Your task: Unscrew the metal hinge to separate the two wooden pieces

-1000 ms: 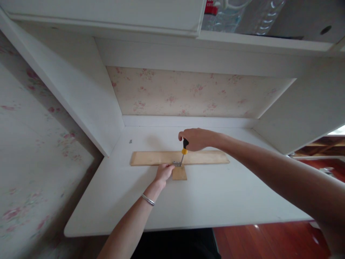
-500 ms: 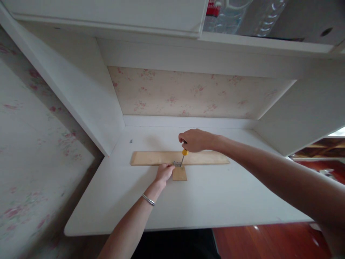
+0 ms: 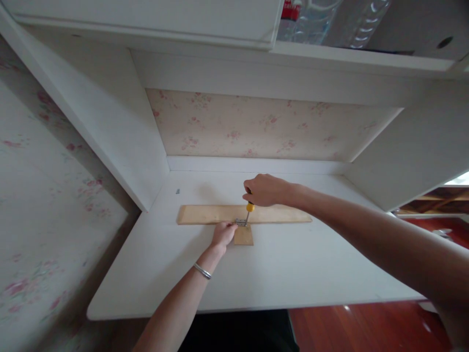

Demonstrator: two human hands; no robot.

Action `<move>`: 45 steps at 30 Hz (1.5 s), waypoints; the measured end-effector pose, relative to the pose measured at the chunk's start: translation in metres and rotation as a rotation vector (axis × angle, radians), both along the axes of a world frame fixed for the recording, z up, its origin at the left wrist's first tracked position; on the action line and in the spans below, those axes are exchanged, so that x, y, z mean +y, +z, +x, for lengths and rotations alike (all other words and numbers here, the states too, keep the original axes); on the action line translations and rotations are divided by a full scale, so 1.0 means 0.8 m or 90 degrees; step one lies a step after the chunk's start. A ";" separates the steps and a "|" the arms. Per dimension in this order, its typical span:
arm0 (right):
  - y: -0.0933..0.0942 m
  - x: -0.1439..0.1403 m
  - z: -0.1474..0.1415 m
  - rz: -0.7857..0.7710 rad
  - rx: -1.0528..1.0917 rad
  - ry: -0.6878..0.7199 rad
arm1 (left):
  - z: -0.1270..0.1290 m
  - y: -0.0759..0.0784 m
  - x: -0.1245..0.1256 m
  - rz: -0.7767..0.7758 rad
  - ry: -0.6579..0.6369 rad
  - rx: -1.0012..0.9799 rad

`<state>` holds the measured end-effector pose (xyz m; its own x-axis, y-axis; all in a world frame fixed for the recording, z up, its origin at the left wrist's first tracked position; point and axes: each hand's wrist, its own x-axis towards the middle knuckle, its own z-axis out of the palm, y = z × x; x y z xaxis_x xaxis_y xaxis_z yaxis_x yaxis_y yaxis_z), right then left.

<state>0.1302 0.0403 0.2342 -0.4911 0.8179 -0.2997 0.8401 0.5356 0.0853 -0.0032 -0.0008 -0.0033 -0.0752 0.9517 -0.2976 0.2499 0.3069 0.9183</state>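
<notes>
A long wooden board (image 3: 205, 214) lies across the white desk. A small wooden piece (image 3: 244, 236) meets its front edge, and a metal hinge (image 3: 241, 222) spans the joint. In my right hand (image 3: 266, 189) is a screwdriver (image 3: 250, 208) with a yellow and black handle, its shaft pointing down and its tip at the right end of the hinge. My left hand (image 3: 223, 233) is closed at the hinge's left end, fingertips pinching at the hinge and the edge of the small piece. Whatever lies under those fingertips is hidden.
A small dark metal piece (image 3: 178, 191) rests on the white desk (image 3: 293, 274) at the back left. White side panels (image 3: 106, 112) flank the desk, and a cabinet (image 3: 154, 22) hangs above. Clear plastic bottles (image 3: 311, 22) stand on the upper shelf.
Hardly anything differs. The screwdriver handle and my right hand have shifted very slightly, while the tip stays at the hinge. My left hand keeps its place.
</notes>
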 end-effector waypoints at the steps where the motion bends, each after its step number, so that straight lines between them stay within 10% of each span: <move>1: 0.000 -0.001 0.000 -0.004 0.004 0.019 | 0.000 0.000 0.000 0.000 0.001 0.002; 45: 0.009 0.000 -0.005 0.019 -0.042 0.039 | 0.002 -0.004 -0.001 0.010 0.010 0.034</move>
<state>0.1264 0.0403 0.2413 -0.5199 0.7962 -0.3095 0.7980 0.5819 0.1566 -0.0017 -0.0013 -0.0065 -0.1061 0.9550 -0.2771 0.2944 0.2964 0.9086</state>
